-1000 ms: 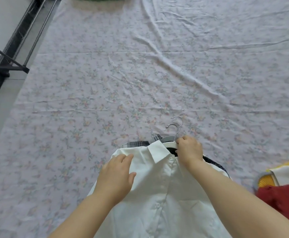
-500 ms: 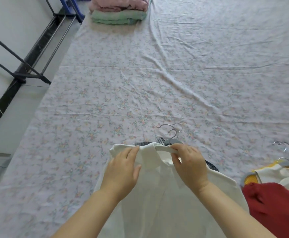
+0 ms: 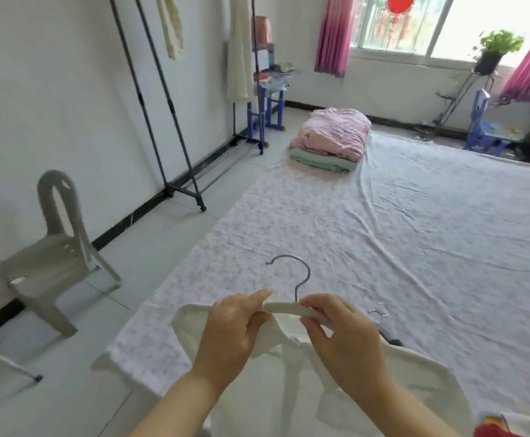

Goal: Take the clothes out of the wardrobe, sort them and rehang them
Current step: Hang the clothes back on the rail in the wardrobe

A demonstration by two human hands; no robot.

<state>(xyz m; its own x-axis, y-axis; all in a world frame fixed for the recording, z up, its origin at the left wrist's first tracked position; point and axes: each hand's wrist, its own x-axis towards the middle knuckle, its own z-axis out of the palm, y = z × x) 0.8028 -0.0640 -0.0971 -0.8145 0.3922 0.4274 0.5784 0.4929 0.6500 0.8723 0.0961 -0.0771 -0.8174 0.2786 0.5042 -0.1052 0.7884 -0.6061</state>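
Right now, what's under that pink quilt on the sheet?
A folded green blanket lies under the pink quilt, only its edge showing. Both sit at the far corner of the floral sheet; anything between them is covered.

A grey plastic chair stands on the tiled floor by the wall. A floral sheet is spread over the floor, with a folded pink quilt on a green blanket at its far corner. Pink curtains frame the window, and a potted plant sits on a stand near it.
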